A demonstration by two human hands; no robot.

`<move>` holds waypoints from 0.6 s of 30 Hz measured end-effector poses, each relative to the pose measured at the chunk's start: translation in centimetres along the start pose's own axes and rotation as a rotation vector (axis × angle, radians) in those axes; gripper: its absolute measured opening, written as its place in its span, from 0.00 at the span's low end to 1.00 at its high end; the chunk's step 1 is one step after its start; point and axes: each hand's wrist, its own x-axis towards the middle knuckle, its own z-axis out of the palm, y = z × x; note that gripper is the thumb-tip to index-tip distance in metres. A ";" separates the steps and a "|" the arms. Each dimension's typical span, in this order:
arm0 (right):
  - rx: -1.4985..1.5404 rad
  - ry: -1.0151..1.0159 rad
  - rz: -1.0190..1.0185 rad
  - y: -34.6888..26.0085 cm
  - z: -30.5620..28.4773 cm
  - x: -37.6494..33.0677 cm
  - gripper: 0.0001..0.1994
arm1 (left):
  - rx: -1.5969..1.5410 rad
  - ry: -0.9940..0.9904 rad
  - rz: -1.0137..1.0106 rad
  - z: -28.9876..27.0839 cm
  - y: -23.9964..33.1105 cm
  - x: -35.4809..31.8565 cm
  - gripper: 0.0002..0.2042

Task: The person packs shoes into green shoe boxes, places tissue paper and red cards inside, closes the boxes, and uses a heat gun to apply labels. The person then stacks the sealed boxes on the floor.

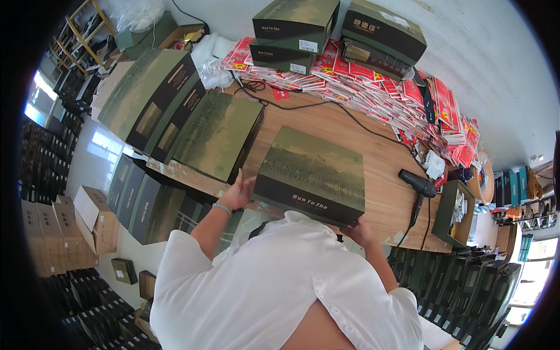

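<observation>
A green and dark brown shoe box (315, 169) with a landscape printed on its lid lies closed in front of me, near the table's front edge. My right hand (359, 232) grips its near right corner, the fingertips partly hidden behind the box. Beside its near left corner is my left hand (237, 192), fingers apart and tips at the box's side; I cannot tell whether they press on it. Just left of that hand stands another shoe box (220, 134), next to further boxes (153, 102) of the same kind.
Red and white printed cards (361, 87) are heaped along the back, with stacked boxes (294, 35) behind them. A black hair dryer (417, 185) and its cable lie on the right of the wooden table (309, 116). An open box (458, 213) stands at the right edge.
</observation>
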 end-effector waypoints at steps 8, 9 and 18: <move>0.572 -0.641 0.179 -9.2 2.1 -2.2 0.22 | 0.648 0.301 0.427 0.1 -3.4 1.5 0.25; 0.841 -0.825 0.144 -10.0 2.0 -1.2 0.22 | 0.764 0.263 0.483 -0.1 -3.7 2.5 0.25; -1.124 0.422 -0.843 -17.9 16.7 14.2 0.35 | 1.174 0.475 0.403 -1.2 -5.3 3.6 0.25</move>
